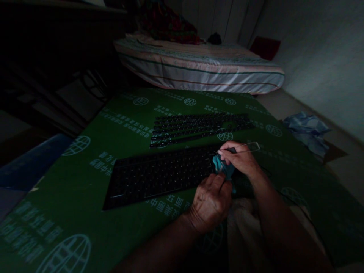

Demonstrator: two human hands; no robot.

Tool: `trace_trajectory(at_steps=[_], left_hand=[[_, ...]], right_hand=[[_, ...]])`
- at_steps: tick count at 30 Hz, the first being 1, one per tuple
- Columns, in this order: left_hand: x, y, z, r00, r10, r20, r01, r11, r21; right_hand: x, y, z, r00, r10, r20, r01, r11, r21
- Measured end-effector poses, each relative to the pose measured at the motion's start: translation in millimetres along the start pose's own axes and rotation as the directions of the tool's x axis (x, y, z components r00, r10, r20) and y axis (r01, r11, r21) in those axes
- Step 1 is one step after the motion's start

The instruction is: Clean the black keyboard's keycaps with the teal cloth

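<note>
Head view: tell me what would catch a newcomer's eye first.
Likely the teal cloth between the left hand and right hand, at the right end of the keyboard. Next, the wire tool in the right hand, its loop pointing right. Then the rows of black keys on the green board, beyond the keyboard.

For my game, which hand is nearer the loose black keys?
Right: the right hand is this side of the keys; the left hand is farther back, at the teal cloth.

Dim, underexposed view, heavy shadow at left (almost black), faint light on the wall (pixel 321 64).
</note>
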State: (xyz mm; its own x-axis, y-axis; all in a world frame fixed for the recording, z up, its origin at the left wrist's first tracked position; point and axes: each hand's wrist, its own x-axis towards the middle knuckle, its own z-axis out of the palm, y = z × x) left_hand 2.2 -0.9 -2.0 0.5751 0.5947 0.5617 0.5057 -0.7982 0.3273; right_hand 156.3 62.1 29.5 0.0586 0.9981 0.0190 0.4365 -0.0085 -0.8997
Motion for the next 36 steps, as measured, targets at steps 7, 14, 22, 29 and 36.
trace_trajectory(at_steps=[7, 14, 22, 29, 36], left_hand=[[1.2, 0.3, 0.0, 1.0, 0.001, -0.007, -0.001, 1.0, -0.002], [0.7, 0.8, -0.3, 1.0, -0.004, -0.017, 0.004, 1.0, 0.0], [0.9, 0.7, -0.6, 1.0, 0.005, 0.004, -0.005, 1.0, -0.01], [1.2, 0.1, -2.2, 1.0, -0.001, -0.012, 0.0, 1.0, -0.022], [1.0, 0.4, -2.1, 1.0, 0.011, -0.02, -0.012, 0.999, -0.039]], right_hand=[[1.5, 3.4, 4.1, 0.998, -0.037, 0.053, 0.035, 0.999, 0.023], [1.0, 3.1, 3.1, 1.0, -0.023, -0.007, 0.024, 1.0, 0.018], [0.0, 0.7, 0.5, 1.0, 0.0, 0.008, 0.0, 1.0, 0.006], [0.7, 2.3, 3.3, 1.0, -0.013, 0.007, 0.013, 1.0, 0.01], [-0.4, 2.7, -0.3, 0.998, -0.05, 0.032, 0.05, 0.999, 0.009]])
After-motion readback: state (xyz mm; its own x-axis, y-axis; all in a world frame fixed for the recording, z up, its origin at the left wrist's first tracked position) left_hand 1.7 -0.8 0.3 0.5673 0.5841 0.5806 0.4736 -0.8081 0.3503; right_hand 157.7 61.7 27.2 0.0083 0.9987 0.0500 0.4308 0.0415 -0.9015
